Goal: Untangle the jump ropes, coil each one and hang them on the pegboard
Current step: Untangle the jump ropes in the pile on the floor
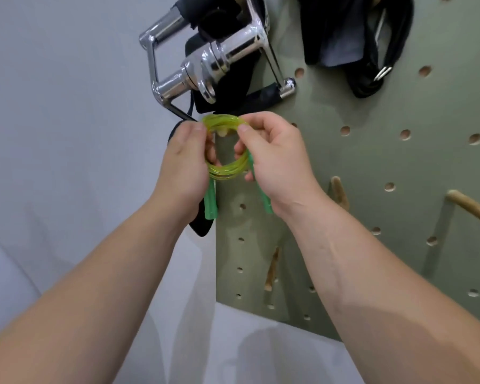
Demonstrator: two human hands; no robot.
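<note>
Gripping coiled yellow-green jump rope (227, 151) both sides: left hand (183, 162) and right hand (277, 153) fingers curled round coil, just below chrome cable handle (205, 62), against green pegboard (372, 162); green rope handles (210, 202) hanging.

No lettering to read anywhere here: no labels, brands, numbers or signs on any surface.

Rope: coiled translucent yellow-green plastic jump rope (227, 169), held against the board's left edge
Handles: two green plastic grips (210, 202), hanging toward 6 o'clock
Left hand (185, 162): pinches the coil at 9 o'clock
Right hand (277, 156): pinches it at 2 o'clock
Board: sage-green pegboard with round holes (372, 162)
12 o'clock of coil: chrome metal bar handle (222, 59)
1 o'clock: black fabric straps (355, 37)
4 o'clock, well apart: wooden dowel peg (471, 209)
</note>
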